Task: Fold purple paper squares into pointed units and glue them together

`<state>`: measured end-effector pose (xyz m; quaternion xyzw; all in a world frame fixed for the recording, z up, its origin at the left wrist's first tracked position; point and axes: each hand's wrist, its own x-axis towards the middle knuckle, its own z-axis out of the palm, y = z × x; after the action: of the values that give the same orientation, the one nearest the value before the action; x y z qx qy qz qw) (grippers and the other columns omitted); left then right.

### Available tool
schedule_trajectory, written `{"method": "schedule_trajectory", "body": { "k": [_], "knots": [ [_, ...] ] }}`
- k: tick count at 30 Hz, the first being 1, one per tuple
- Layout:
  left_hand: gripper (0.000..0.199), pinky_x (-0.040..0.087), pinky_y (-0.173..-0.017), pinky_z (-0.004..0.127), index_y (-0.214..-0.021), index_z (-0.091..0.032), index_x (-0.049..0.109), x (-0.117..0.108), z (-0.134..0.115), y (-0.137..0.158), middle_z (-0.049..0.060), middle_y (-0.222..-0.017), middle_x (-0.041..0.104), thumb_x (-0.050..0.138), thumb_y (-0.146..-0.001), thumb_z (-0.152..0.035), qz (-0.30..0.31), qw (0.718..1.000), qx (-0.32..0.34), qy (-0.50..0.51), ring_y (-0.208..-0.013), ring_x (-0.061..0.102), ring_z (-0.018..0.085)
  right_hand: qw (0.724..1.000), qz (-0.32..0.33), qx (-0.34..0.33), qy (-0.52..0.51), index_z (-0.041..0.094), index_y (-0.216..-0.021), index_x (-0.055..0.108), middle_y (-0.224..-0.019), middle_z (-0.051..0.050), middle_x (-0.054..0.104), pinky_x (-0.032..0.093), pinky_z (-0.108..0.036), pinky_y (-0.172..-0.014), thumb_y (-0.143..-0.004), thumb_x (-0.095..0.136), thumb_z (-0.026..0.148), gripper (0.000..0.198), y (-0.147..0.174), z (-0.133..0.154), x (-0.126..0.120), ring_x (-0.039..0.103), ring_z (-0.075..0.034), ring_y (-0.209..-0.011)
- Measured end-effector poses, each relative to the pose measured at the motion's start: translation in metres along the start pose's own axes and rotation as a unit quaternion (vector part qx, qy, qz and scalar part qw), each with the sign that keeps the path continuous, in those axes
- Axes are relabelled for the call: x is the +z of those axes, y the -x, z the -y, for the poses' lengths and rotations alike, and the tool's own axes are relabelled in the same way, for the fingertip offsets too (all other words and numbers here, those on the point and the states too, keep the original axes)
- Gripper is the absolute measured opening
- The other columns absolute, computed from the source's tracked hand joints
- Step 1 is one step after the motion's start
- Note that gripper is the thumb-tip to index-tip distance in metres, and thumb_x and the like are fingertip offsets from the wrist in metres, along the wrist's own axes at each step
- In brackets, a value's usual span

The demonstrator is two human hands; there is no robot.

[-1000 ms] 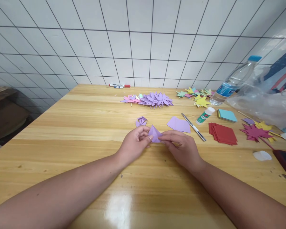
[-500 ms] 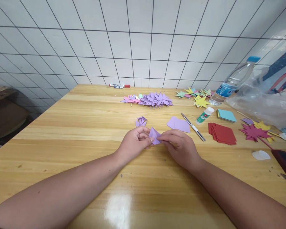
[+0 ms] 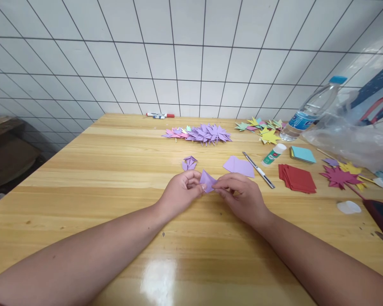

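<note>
purple folded paper (image 3: 206, 180) is above the middle of the desk (image 3: 108, 170), pinched between your left hand (image 3: 178, 190) and your right hand (image 3: 244, 193), its tip pointing away from you. your left thumb presses on its near face with the fingers curled behind; your right thumb and fingers are closed on its right corner. you cannot tell whether its lower edge touches the desk. just beyond your left hand lie small folded purple pieces (image 3: 189, 162). beyond your right hand are flat purple sheets (image 3: 241, 166), with a slim pen-like tool (image 3: 258, 170) beside them, then a glue stick (image 3: 274, 154) and red paper squares (image 3: 298, 179).
</note>
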<state>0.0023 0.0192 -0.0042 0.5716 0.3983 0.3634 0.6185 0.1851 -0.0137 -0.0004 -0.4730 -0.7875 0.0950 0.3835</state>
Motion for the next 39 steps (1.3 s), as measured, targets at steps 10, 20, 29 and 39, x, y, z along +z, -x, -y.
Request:
{"method": "schedule_trajectory", "body": {
  "k": [10,20,29,39],
  "knots": [
    [0.025,0.044,-0.061,0.022,-0.087,-0.015,0.056,-0.0009,0.0004,0.0008,0.001,-0.071,0.064,0.067,-0.069,-0.027,-0.004,1.000,0.000,0.000,-0.062,0.058,0.011,0.975,-0.022,0.150,-0.163,0.021,-0.095,0.059,-0.080,-0.003,0.065,0.051,-0.023,-0.055,-0.074,0.062,0.020,0.022,0.0011,0.0043,0.0034,0.061,-0.014,-0.070],
    [0.022,0.043,-0.062,0.022,-0.084,-0.014,0.056,0.0004,-0.0012,0.0022,0.000,-0.070,0.064,0.067,-0.068,-0.024,0.009,1.000,-0.016,0.007,-0.063,0.058,0.011,0.972,0.020,0.140,-0.189,0.022,-0.091,0.068,-0.083,-0.003,0.065,0.046,-0.022,-0.053,-0.074,0.065,0.021,0.017,-0.0007,0.0014,0.0044,0.055,-0.012,-0.064],
    [0.019,0.045,-0.071,0.024,-0.087,-0.015,0.058,-0.0012,-0.0021,0.0032,0.003,-0.080,0.066,0.064,-0.073,-0.026,0.045,0.999,0.010,-0.020,-0.073,0.061,0.013,0.973,0.019,0.125,-0.194,0.020,-0.073,0.064,-0.075,-0.003,0.064,0.048,-0.027,-0.060,-0.074,0.065,0.020,0.001,-0.0014,-0.0003,0.0043,0.058,-0.014,-0.068],
    [0.024,0.047,-0.069,0.025,-0.089,-0.016,0.058,0.0018,0.0017,0.0036,0.003,-0.083,0.067,0.067,-0.069,-0.026,0.032,0.998,0.017,-0.053,-0.072,0.062,0.013,0.961,0.032,0.160,-0.222,0.020,-0.076,0.065,-0.074,-0.003,0.063,0.045,-0.024,-0.053,-0.074,0.064,0.024,0.005,-0.0004,0.0032,0.0057,0.055,-0.012,-0.060]
  ]
}}
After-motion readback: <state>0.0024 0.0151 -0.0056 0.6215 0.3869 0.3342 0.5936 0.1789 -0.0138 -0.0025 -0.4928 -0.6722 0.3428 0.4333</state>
